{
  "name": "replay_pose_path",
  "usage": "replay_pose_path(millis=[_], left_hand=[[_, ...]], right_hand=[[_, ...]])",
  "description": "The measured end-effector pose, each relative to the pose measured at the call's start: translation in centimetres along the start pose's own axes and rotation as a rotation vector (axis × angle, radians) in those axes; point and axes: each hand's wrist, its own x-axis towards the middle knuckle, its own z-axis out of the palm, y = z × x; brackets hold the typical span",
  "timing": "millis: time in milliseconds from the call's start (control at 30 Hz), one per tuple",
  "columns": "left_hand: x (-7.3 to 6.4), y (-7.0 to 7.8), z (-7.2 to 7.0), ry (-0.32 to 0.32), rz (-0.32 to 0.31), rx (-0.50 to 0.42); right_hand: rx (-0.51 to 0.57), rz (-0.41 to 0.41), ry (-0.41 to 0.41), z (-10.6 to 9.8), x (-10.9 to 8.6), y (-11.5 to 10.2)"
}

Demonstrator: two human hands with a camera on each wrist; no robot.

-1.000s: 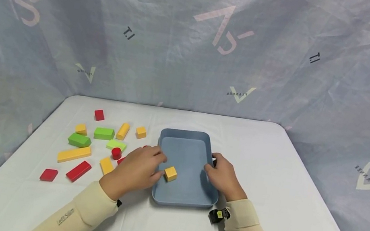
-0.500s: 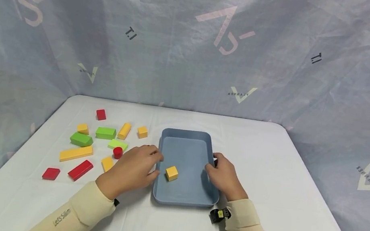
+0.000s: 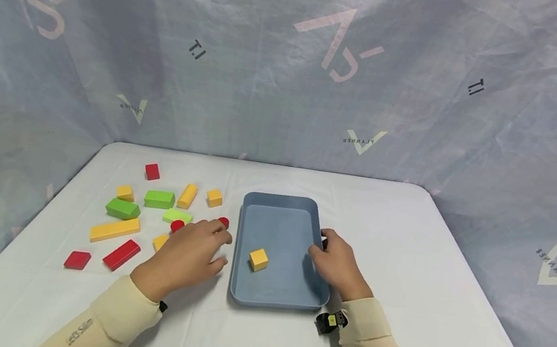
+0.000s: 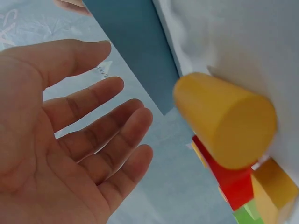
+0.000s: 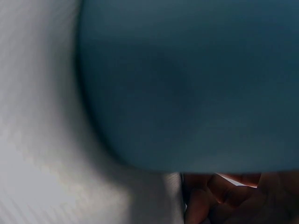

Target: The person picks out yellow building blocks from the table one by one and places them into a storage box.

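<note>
My left hand [image 3: 187, 253] is over the table just left of the blue-grey tray [image 3: 280, 229], fingers spread and holding nothing. In the left wrist view, a yellow cylinder [image 4: 224, 121] lies beyond the open fingers of the left hand [image 4: 88, 126]. With its thumb inside and fingers outside, my right hand [image 3: 341, 264] grips the tray's right wall. The tray wall [image 5: 187, 93] fills most of the right wrist view and partly hides that hand. A yellow cube [image 3: 258, 260] rests inside the tray, toward its left side.
Left of the tray lie several blocks, among them a green block [image 3: 160, 200], a long yellow block [image 3: 115, 230], a red bar [image 3: 121, 255] and a yellow half-round piece [image 3: 187, 196]. A red round piece [image 3: 223, 222] shows just beyond the left fingers. A grey curtain [image 3: 273, 74] hangs behind.
My left hand has drawn back leftward from the tray's left rim to over the table, uncovering a red round piece. The right hand, tray and yellow cube stay in place.
</note>
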Motion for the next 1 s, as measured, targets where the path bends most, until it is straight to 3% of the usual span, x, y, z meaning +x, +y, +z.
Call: replay_pose_path(millis=[267,533,767,1000], left_hand=[[-0.6,-0.7,0.0,-0.023,-0.021,0.011],[-1.4,-1.5,0.1,-0.007,-0.026,0.020],[-1.9,-1.8,0.1,-0.043,-0.067,0.018],[-2.1,-2.1,0.2,-0.027,-0.055,0.029]], right_hand=[[-0.007,0.008,-0.003,-0.1,0.1,0.1],[-0.002,0.007,-0.007,0.0,0.1,0.1],[-0.008,0.006,-0.005,0.1,0.2,0.2],[-0.014,0.000,-0.010,0.0,0.2,0.2]])
